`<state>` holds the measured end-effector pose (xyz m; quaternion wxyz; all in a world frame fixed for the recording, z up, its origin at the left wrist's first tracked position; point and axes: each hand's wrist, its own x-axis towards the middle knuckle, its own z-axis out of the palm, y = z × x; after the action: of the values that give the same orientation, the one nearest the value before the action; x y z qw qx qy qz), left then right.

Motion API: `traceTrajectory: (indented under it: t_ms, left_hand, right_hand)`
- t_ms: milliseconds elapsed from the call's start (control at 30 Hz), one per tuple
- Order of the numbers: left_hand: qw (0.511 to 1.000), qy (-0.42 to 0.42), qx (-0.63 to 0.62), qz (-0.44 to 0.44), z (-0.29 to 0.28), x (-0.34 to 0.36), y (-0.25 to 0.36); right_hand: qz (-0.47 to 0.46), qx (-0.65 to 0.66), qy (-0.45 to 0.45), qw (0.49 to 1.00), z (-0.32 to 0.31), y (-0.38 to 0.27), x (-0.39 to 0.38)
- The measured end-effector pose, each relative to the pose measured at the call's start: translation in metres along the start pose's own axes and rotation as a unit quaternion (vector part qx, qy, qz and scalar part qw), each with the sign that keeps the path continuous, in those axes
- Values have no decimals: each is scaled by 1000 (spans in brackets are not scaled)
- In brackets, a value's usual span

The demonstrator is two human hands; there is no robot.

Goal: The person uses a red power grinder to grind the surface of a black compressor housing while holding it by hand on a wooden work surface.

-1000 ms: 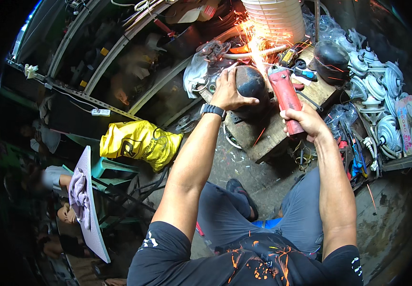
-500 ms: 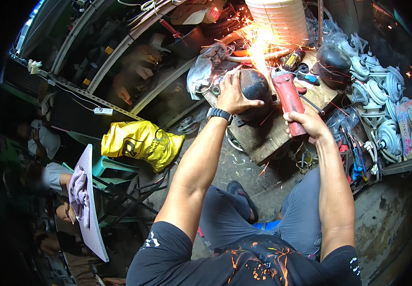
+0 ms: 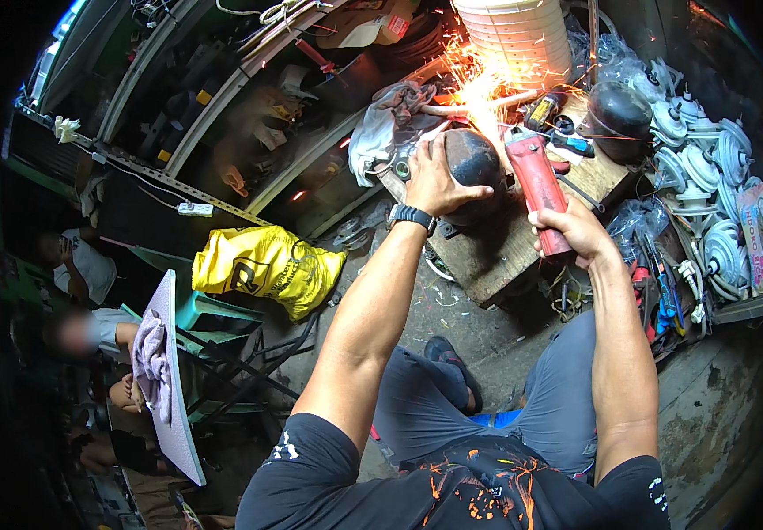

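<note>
My right hand (image 3: 573, 229) is wrapped round the body of a red angle grinder (image 3: 536, 177). The grinder's head end is beside a black, rounded metal casing (image 3: 473, 164), and bright sparks (image 3: 480, 88) spray from there toward the back. Glare hides the disc and the exact contact spot. My left hand (image 3: 437, 183) grips the casing from its left side, fingers over the top and thumb across the front. The casing rests on a worn wooden block (image 3: 496, 265). A second dark, rounded casing (image 3: 620, 110) sits at the block's far right.
A white bucket (image 3: 518, 40) stands behind the sparks. Washing-machine-like white round parts (image 3: 704, 168) are heaped at right, above pliers (image 3: 664, 300). A grey rag (image 3: 390, 124) lies left of the casing. A yellow bag (image 3: 267, 269) and a table (image 3: 178, 424) are at left; people sit beyond.
The view has shifted slightly. Both hands keep their holds on the casing and the grinder. The spark glare has shrunk a little, and a few glowing bits now show at left.
</note>
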<state>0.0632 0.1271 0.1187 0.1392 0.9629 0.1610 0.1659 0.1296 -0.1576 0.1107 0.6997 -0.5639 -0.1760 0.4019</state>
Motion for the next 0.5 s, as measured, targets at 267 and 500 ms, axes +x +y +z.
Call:
traceTrajectory:
  t_ms: [267, 500]
  left_hand:
    - [1000, -3, -1, -23, 2, -2, 5]
    - [999, -16, 9, -46, 0, -3, 7]
  right_hand:
    - [7, 0, -9, 1000, -4, 2, 9]
    - [18, -6, 4, 1000, 2, -5, 1]
